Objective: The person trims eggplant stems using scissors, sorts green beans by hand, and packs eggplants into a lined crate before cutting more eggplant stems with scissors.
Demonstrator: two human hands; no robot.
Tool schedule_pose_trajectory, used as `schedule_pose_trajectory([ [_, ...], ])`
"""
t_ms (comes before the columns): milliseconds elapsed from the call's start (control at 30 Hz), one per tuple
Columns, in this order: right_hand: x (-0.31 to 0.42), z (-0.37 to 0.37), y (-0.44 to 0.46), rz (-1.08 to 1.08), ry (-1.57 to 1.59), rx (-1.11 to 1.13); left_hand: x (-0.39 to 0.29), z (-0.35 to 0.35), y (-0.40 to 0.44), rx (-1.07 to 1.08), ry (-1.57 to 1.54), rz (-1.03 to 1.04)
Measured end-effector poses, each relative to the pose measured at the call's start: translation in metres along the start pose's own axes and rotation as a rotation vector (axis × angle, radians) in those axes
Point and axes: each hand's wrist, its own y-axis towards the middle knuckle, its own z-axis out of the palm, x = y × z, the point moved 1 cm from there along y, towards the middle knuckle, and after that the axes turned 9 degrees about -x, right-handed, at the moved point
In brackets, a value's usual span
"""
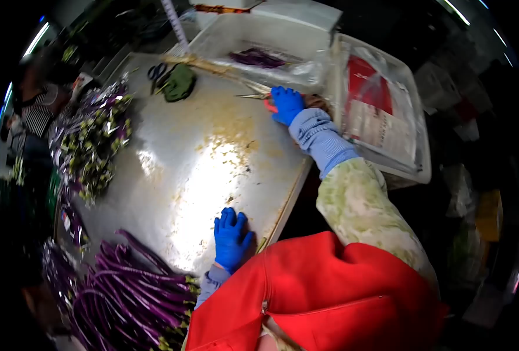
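Observation:
My left hand (230,241), in a blue glove, rests on the metal tabletop (172,140) near its front edge, fingers spread and nothing in them. At the far right corner of the table, my right hand (287,105), also blue-gloved, is closed around the red handles of a pair of scissors (251,96). The blades point left. Just beside that hand lies a brown, crumpled thing (317,104), partly covered. To the left of my left hand is a pile of long purple vegetables (125,292) with green ends.
Plastic-wrapped purple vegetables with green ends (93,140) lie along the left edge. Dark-handled scissors (157,73) and a green cloth-like bundle (179,82) sit at the back. Beyond are a white bin (213,41) and a tray (421,134) of plastic bags. A person (37,105) is at far left.

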Motion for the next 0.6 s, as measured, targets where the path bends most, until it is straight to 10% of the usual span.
schedule_pose_trajectory([
  [167, 0.026, -0.075, -0.072, -0.139, 0.520, -0.152, -0.009, 0.003, -0.006, -0.146, 0.037, 0.135],
  [300, -0.003, -0.144, -0.146, -0.102, 0.769, -0.173, -0.011, 0.000, -0.011, 0.162, -0.048, -0.042],
  [500, -0.157, -0.168, -0.168, 0.485, 0.876, -0.161, -0.002, 0.033, -0.034, -0.211, -0.183, 0.096],
  [600, -0.272, -0.125, -0.164, 0.449, 0.534, -0.320, -0.024, 0.053, -0.028, -0.290, -0.301, -0.023],
])
